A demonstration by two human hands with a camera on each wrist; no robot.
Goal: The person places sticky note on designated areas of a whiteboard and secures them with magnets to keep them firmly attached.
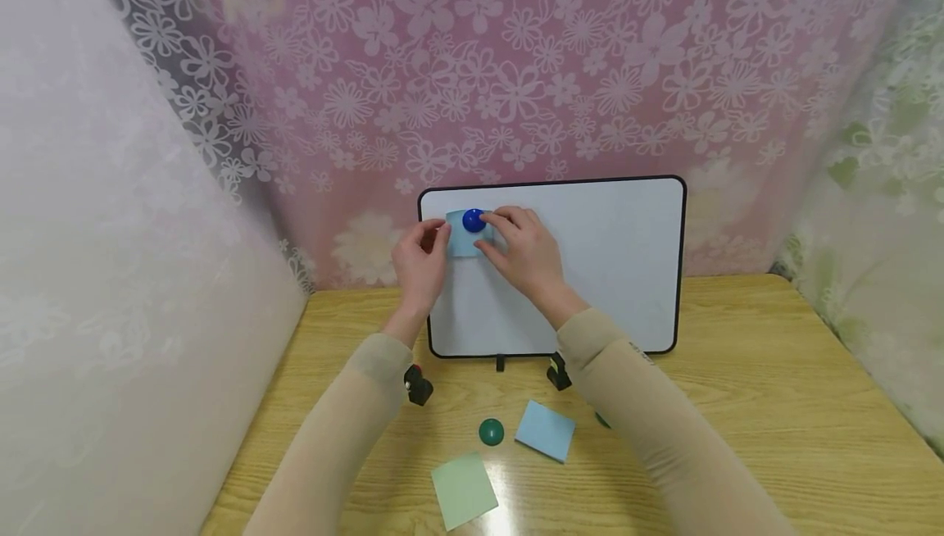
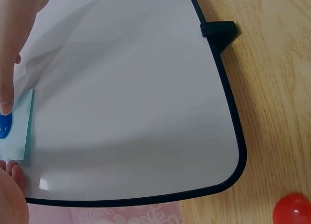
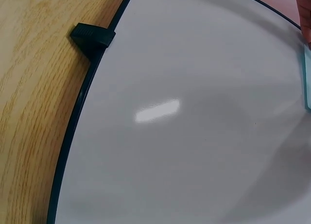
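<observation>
On the upper left of a white board lies a light blue sticky note with a round, glossy blue magnet over its upper part. My left hand pinches the note's left edge between thumb and forefinger. My right hand holds the magnet at its right side with a fingertip, its thumb lower down by the note. The left wrist view catches only part of the note and magnet, a right fingertip touching the magnet. The right wrist view shows just a strip of the note.
The board leans upright on the wooden table, black feet under its lower edge. In front lie a green magnet, a blue sticky-note pad and a pale green note. A red magnet appears in the left wrist view.
</observation>
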